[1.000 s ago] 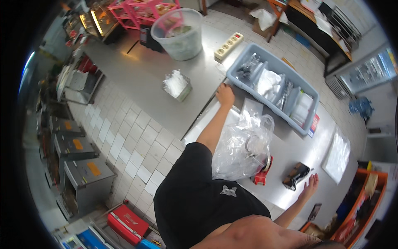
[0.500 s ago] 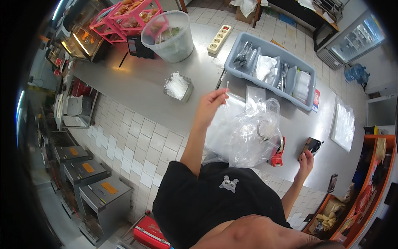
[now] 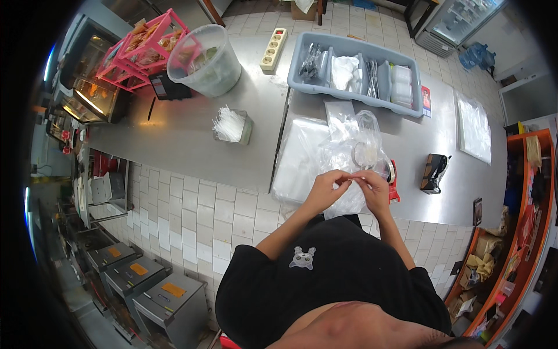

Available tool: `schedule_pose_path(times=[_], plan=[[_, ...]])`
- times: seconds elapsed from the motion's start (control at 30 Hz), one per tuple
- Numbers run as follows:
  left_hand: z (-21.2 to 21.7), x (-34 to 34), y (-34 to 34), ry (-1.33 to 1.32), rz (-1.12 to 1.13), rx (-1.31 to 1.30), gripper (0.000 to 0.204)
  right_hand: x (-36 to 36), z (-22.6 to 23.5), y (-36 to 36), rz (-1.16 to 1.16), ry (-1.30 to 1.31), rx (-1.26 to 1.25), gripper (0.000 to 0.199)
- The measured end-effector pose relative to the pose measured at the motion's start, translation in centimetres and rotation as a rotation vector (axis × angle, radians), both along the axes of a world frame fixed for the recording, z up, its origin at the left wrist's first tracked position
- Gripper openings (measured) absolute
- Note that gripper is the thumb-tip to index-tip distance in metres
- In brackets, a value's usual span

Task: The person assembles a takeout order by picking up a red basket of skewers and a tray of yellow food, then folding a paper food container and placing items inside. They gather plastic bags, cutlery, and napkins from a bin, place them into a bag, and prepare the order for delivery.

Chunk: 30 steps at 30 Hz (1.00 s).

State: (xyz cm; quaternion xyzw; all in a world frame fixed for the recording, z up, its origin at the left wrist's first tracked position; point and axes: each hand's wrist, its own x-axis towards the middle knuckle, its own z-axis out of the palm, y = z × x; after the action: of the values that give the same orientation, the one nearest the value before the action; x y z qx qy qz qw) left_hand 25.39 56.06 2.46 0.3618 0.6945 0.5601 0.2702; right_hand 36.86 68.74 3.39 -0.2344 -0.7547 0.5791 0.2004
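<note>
My left hand (image 3: 331,189) and my right hand (image 3: 372,187) meet fingertip to fingertip in front of my body, both pinched closed. Whatever lies between the fingers is too small to make out. Just beneath and beyond them is a crumpled clear plastic bag (image 3: 340,152), heaped over a stack of flat clear bags (image 3: 297,157) on the steel counter. A red tape dispenser (image 3: 394,189) stands close to my right hand, partly covered by the plastic. Farther left, thin white sticks (image 3: 228,123) fill a small clear square container (image 3: 247,130).
A grey-blue divided tray (image 3: 354,98) with cutlery and lidded tubs stands beyond the bags. A black-and-brown box (image 3: 431,174), a phone (image 3: 477,211) and more clear bags (image 3: 474,128) lie right. At far left are a clear bucket (image 3: 221,75), a power strip (image 3: 274,49) and pink racks (image 3: 139,52).
My left hand, earlier raised with a small white stick, has come down toward my body. My right hand has left the black-and-brown box and joined it. The view has shifted.
</note>
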Motion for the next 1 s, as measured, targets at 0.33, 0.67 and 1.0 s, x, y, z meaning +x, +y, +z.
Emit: schedule_pose_path(times=[0.33,0.67,1.0], plan=[[-8.4,-5.8,4.9,0.399,0.184,-0.47,0.076,2.2,-3.4,2.9,-0.316,0.063,0.006,0.017],[3.7,-7.8,0.0,-0.362,0.039,0.304,0.015,2.6,-7.9,2.3,0.028,-0.598,0.616,0.025],[9.5,-9.2,-9.1,-0.519,0.464,0.565,0.016,6.3,1.0,5.4,0.409,-0.23,0.859,0.035]])
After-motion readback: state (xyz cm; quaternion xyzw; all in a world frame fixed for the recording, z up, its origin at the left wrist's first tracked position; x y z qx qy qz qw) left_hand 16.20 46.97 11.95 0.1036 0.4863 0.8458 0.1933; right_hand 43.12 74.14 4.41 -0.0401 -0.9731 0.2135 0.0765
